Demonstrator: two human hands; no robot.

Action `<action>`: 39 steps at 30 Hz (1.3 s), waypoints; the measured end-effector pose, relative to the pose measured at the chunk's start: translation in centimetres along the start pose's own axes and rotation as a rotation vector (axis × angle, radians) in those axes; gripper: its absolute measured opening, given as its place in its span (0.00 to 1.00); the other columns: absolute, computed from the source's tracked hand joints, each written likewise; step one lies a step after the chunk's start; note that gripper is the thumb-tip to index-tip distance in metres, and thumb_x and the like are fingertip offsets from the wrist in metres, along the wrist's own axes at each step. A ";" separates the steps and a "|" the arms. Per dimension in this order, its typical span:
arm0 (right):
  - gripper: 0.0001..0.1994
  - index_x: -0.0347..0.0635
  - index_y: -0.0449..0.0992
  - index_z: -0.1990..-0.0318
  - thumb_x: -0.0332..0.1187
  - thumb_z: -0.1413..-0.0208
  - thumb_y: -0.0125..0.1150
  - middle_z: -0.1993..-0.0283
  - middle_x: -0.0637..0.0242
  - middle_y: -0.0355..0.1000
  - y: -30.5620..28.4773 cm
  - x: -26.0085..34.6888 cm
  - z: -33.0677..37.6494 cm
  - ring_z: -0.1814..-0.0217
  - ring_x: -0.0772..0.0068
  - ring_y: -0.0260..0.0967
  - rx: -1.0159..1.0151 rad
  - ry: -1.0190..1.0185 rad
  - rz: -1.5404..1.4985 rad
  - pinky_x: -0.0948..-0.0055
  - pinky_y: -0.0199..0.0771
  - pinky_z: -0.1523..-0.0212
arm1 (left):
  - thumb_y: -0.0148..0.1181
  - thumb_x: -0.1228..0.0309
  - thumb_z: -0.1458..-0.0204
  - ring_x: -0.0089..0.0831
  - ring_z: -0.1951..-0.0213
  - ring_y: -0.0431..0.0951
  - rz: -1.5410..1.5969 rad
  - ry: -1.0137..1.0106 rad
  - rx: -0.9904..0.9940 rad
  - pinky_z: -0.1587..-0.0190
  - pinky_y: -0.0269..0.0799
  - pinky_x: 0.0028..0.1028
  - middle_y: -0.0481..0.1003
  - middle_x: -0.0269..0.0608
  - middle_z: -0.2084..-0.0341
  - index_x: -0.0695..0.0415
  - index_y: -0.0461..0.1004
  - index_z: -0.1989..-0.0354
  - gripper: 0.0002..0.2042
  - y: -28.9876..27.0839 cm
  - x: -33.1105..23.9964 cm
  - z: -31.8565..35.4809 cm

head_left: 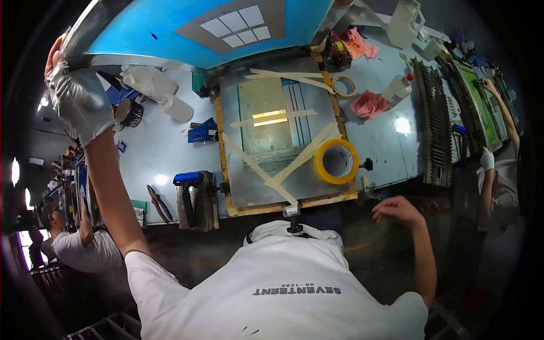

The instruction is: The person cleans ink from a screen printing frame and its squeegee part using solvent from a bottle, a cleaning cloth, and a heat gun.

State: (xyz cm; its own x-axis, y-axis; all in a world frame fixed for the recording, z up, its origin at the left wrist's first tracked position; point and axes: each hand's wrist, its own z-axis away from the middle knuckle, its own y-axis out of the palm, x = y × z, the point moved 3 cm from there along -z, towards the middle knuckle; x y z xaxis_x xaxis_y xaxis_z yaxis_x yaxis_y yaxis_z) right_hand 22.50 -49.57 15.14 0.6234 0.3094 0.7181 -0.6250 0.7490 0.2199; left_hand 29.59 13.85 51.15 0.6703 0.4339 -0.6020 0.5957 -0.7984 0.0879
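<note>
My left hand point(55, 56) is raised high at the upper left. It wears a grey glove or cloth point(79, 102) at the wrist and grips the metal edge of a lifted printing screen frame point(85, 31) with a blue mesh point(158, 28). Under the frame lies a metal plate point(266, 122) on a wooden base, crossed by strips of pale tape. A yellow tape roll point(337, 160) rests on the plate's right corner. My right hand point(396, 209) hangs below the table's front edge, fingers loosely curled, holding nothing.
On the blue-grey table point(391, 141) lie a small tape roll point(344, 86), pink rags point(368, 105), a squeeze bottle point(396, 89), white bottles point(153, 85), pliers point(160, 204) and a blue-handled squeegee point(192, 198). Other people work at the left point(73, 243) and right point(498, 170).
</note>
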 end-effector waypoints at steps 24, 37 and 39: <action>0.15 0.36 0.75 0.49 0.33 0.41 0.66 0.54 0.65 0.75 -7.9 -29.1 -20.4 0.54 0.70 0.73 -0.990 -0.107 -0.583 0.67 0.77 0.53 | 0.63 0.73 0.42 0.45 0.49 0.76 -0.699 0.221 0.532 0.46 0.71 0.34 0.71 0.50 0.46 0.54 0.66 0.32 0.28 6.5 9.8 13.0; 0.17 0.32 0.69 0.42 0.31 0.35 0.54 0.65 0.67 0.70 9.4 -12.3 6.7 0.63 0.74 0.65 -1.551 -0.658 -0.376 0.69 0.68 0.60 | 0.64 0.75 0.43 0.45 0.52 0.72 -0.670 0.258 0.515 0.49 0.71 0.36 0.70 0.49 0.51 0.41 0.64 0.28 0.33 7.2 16.8 14.6; 0.16 0.30 0.68 0.43 0.31 0.34 0.49 0.67 0.64 0.68 11.4 -5.7 6.8 0.68 0.75 0.61 -1.437 -0.801 -0.444 0.73 0.65 0.64 | 0.64 0.73 0.43 0.45 0.50 0.72 -0.687 0.270 0.486 0.48 0.71 0.37 0.71 0.48 0.51 0.39 0.63 0.27 0.34 7.3 17.5 15.1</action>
State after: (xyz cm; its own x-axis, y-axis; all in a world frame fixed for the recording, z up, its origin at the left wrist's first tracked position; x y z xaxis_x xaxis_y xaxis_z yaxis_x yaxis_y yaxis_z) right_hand 8.68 -46.78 18.05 -0.0359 -0.0677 0.9971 0.6950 0.7152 0.0736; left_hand 39.01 9.34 29.30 0.3515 0.9178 -0.1847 0.6926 -0.3877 -0.6083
